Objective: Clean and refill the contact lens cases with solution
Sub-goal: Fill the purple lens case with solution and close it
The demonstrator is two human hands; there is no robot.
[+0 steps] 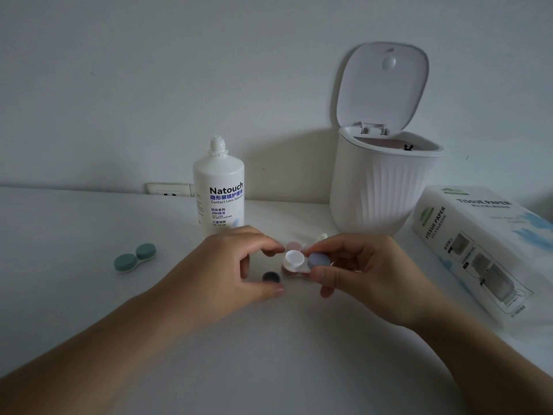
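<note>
Midway, by the look: one case open, caps coming off.
The right hand (356, 271) pinches the lavender case (302, 262) above the desk (89, 295); the left hand (239, 265) curls empty beside it; the solution bottle (220, 187) stands uncapped; the green case (135, 257) is untouched.

A white ribbed bin (380, 193) stands on the white surface (89, 295) near the wall (149, 85), its lid (381, 85) tipped up and open. Just beside it on the right lies a tissue paper pack (481, 250). A wall socket (169, 190) shows behind the surface's far edge.
</note>
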